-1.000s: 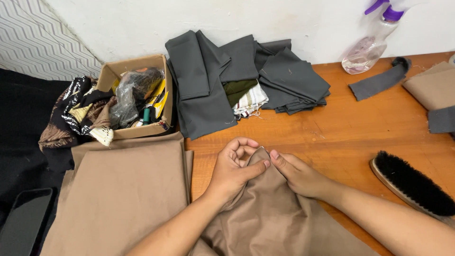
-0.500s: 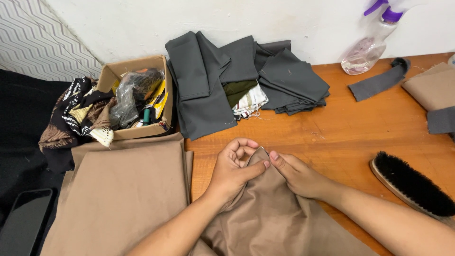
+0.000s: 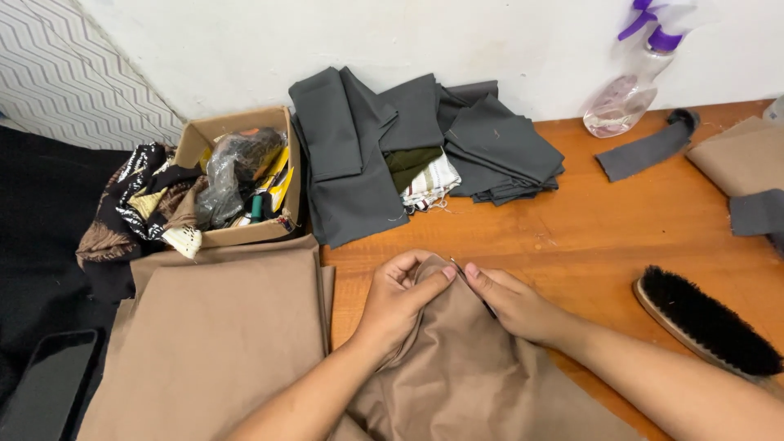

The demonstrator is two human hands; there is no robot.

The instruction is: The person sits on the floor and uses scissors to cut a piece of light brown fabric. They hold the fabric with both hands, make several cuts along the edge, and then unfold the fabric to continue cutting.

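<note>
Far ahead of us lies a pile of grey fabric [image 3: 425, 147]; a cardboard box [image 3: 245, 175] sits left of it, a spray bottle [image 3: 633, 86] far right, a black brush [image 3: 706, 322] near right.

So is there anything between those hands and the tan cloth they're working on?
Nothing visible. Both the left hand and right hand already touch the tan cloth, pinching its folded edge. The brush lies apart, to the right.

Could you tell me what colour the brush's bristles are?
Black, on the brush; head view shows it best.
</note>
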